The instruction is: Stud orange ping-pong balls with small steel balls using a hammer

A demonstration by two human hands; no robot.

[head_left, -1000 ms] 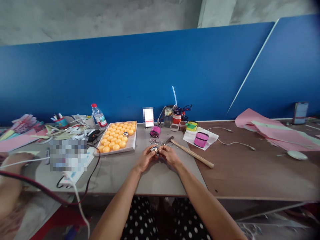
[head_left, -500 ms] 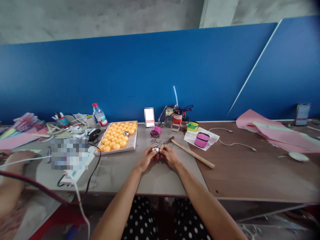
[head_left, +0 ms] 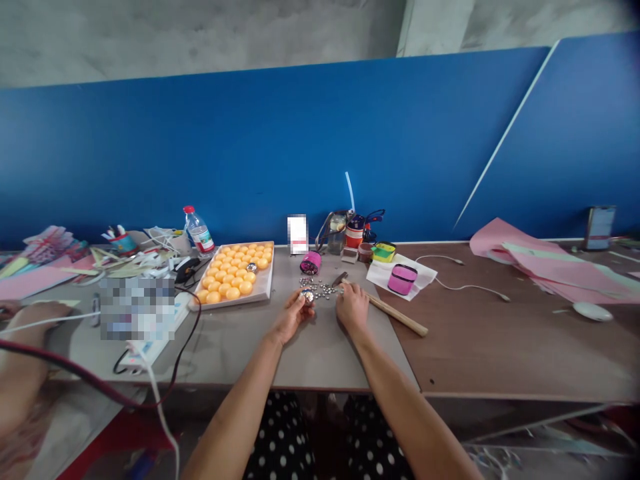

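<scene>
My left hand [head_left: 294, 315] is closed around a small shiny studded ball [head_left: 307, 295], held just above the grey table [head_left: 240, 340]. My right hand [head_left: 351, 305] has come off the ball and reaches toward the pile of small silver studs [head_left: 320, 288], close to the head end of a wooden-handled hammer [head_left: 385, 307]. Its fingers are curled down at the pile; what they hold, if anything, is hidden. A pink cup [head_left: 311, 262] lies on its side behind the studs. To the left stands a white tray of orange balls [head_left: 235, 275] with one silver ball among them.
A water bottle [head_left: 199, 232], a pink case on white paper [head_left: 403, 278], jars and tools stand along the blue wall. A power strip with cables [head_left: 150, 333] lies left; pink paper sheets [head_left: 545, 263] and a white cable lie on the brown table at right. Another person's arm [head_left: 20, 373] shows at far left.
My right hand let go of the shiny ball and moved right and forward to the stud pile. My left hand kept the ball and hardly moved.
</scene>
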